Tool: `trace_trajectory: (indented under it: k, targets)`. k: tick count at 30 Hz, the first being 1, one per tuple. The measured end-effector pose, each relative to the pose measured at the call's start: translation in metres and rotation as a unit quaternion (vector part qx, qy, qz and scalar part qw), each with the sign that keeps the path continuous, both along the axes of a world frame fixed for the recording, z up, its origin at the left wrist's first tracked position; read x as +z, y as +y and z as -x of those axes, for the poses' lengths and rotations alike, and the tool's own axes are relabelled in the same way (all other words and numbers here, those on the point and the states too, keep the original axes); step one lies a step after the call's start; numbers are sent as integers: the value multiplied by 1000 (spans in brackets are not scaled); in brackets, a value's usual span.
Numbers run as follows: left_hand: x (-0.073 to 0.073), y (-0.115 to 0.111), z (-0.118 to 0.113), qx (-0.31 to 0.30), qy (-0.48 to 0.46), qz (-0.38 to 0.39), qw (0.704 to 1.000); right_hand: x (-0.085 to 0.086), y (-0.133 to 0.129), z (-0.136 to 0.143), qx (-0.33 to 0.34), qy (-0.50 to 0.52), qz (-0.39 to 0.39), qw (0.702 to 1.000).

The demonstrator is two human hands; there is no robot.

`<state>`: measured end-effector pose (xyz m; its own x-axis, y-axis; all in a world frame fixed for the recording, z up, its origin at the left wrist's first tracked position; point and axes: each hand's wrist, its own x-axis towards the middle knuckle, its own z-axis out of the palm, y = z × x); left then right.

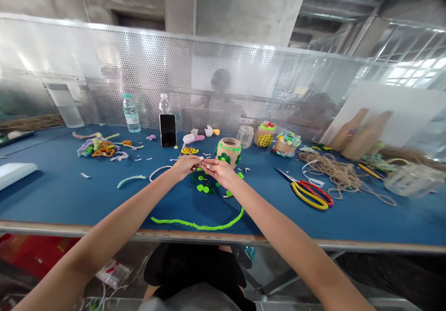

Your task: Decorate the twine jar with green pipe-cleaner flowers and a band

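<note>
My left hand (185, 166) and my right hand (219, 169) meet over the blue table, fingertips pinched together. Whatever lies between the fingers is too small and covered to make out. Below them are several small light-green pipe-cleaner leaf shapes (203, 188). A long bright-green pipe cleaner (205, 228) curves along the table's front, one end passing under my right forearm. Just behind my right hand stands a twine-wrapped jar (229, 147) with a green rim and dark-green decorations. A yellow pipe-cleaner flower (190, 151) lies behind my left hand.
Scissors (310, 192) with red and yellow handles lie at right, beside loose twine (329, 167). Decorated jars (265, 136), a clear jar (245, 136), a phone (168, 130) and a water bottle (131, 113) stand behind. Coloured pipe cleaners (101, 147) are heaped at left.
</note>
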<state>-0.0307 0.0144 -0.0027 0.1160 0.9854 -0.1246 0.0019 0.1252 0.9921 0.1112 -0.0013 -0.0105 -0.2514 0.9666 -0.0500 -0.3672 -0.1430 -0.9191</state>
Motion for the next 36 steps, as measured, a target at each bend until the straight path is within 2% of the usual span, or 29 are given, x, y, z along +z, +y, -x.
trace_trajectory:
  k: [4,8,11,14,17,20,25,27,30,32,36]
  targets:
    - [6,-6,4,14,19,-25,999,6,-4,-2,7,-17,-7,1000]
    - [21,-13,4,36,25,-51,998,27,-7,-7,-2,-50,-41,998]
    - [42,-16,0,44,32,-61,997,53,-2,-10,-24,-71,-95,993]
    - [72,-14,-8,44,29,-89,995,81,10,-15,-53,-85,-146,984]
    - [100,-8,-18,47,38,-196,979,105,24,-22,-89,-91,-198,972]
    - [118,4,-26,41,48,-317,946,123,37,-30,-117,-106,-285,946]
    - [129,28,-36,53,49,-409,910,145,54,-39,-143,-96,-340,925]
    - [131,35,-38,38,56,-431,900,149,60,-41,-149,-104,-357,916]
    - [134,43,-40,19,76,-454,887,148,69,-45,-160,-122,-375,905]
    - [135,46,-38,31,101,-461,881,144,73,-49,-160,-146,-375,902]
    - [132,50,-33,59,152,-461,872,137,75,-56,-93,-221,-335,911]
